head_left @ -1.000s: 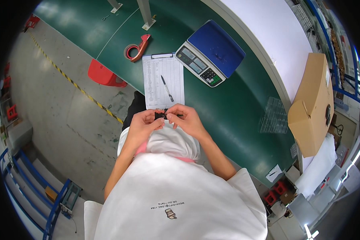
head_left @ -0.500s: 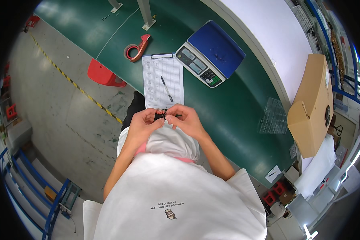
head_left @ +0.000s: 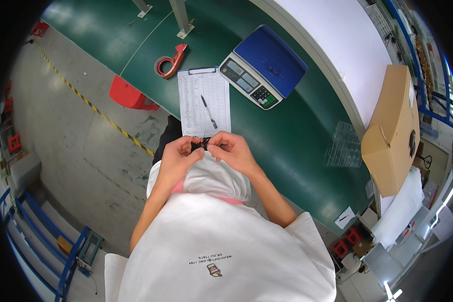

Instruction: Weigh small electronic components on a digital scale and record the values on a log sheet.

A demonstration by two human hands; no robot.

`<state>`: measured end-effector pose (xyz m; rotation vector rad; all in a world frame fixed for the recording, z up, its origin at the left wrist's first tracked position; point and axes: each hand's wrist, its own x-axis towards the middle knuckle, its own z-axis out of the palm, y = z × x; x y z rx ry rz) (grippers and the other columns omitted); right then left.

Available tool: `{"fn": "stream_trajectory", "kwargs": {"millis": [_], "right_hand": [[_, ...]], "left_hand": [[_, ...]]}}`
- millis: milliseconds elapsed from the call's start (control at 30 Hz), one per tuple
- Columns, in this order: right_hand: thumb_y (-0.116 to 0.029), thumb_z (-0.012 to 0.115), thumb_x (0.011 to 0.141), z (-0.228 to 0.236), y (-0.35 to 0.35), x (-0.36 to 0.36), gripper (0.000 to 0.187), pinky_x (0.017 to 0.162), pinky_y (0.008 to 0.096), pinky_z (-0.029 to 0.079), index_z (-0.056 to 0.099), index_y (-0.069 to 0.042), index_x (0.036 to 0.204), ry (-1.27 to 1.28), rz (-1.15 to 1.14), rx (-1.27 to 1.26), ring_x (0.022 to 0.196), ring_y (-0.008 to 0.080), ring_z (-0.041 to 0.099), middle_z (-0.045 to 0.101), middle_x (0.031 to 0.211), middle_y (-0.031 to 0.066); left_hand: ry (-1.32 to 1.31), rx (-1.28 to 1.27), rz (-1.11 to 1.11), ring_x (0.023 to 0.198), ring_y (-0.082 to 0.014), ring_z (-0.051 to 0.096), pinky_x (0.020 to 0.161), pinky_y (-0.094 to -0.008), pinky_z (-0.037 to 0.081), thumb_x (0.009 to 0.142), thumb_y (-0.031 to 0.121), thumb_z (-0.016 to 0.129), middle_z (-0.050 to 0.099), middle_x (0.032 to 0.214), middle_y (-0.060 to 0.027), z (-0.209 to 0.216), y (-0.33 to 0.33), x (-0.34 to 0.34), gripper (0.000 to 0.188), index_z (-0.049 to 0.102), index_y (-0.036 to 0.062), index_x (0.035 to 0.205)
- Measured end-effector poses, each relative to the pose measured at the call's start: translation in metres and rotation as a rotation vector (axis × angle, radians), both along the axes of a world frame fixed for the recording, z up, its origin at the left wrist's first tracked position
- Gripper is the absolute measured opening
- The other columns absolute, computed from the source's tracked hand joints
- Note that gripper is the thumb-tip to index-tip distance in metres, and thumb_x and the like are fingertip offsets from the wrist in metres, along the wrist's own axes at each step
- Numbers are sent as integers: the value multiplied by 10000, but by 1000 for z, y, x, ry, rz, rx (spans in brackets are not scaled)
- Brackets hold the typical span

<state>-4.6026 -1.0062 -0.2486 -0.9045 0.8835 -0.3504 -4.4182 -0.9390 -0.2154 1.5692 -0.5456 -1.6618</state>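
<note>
Close to my body, at the near edge of the clipboard, my left hand [head_left: 177,157] pinches a small black part with reddish-copper bits and thin dark wires or pins [head_left: 200,142]. My right hand [head_left: 232,152] has its thumb and index finger pressed together at the right side of the same part. Fingers cover much of it, so its exact kind does not show. Just beyond both hands, a clipboard with a printed form [head_left: 191,95] lies on the green table, and a black-and-clear pen [head_left: 209,111] rests on the sheet.
A counting scale [head_left: 259,70] with a blue pan stands right of the clipboard. A red tape dispenser [head_left: 174,62] sits to its left. Farther right are a clear divided tray [head_left: 344,145] and a cardboard box [head_left: 390,133]. A red stool [head_left: 131,94] stands by the table's left edge.
Both hands stay at nearly the same spot. The small part has turned slightly between the fingers, and more of its thin wires or pins shows now. Nothing on the table has moved.
</note>
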Motion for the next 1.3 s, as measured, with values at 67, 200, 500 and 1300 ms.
{"fn": "stream_trajectory", "kwargs": {"millis": [67, 200, 500, 1300], "right_hand": [[-75, 681, 897, 0, 0, 0, 103, 595, 205, 481, 648, 4, 954, -13, -2, 3, 690, 44, 578, 643, 815, 8], [-76, 674, 902, 2, 0, 2, 111, 599, 205, 481, 649, 4, 975, -29, -16, 19, 696, 47, 580, 645, 827, 12], [-70, 667, 900, 1, 0, 2, 94, 604, 206, 478, 637, 6, 947, -29, -26, -24, 687, 54, 574, 642, 826, 11], [-144, 650, 911, -140, -159, -83, 112, 510, 237, 435, 661, -50, 972, 69, -939, 256, 588, 95, 532, 570, 689, -4]], "left_hand": [[10, -13, 41, 684, -37, 549, 624, -197, 447, 857, 39, 693, 634, 747, -2, 2, -2, -3, 164, 650, -47, 990], [47, 15, 34, 732, -68, 592, 673, -216, 485, 873, 18, 663, 644, 804, -22, 3, -2, 0, 167, 634, -44, 1026], [35, 33, -4, 759, -95, 616, 693, -229, 493, 893, 3, 642, 659, 852, -43, 1, -2, -1, 168, 619, -40, 1053], [56, 26, 27, 711, -81, 591, 655, -219, 479, 917, 22, 627, 646, 768, -34, 4, 0, 1, 125, 636, -47, 1020]]}}
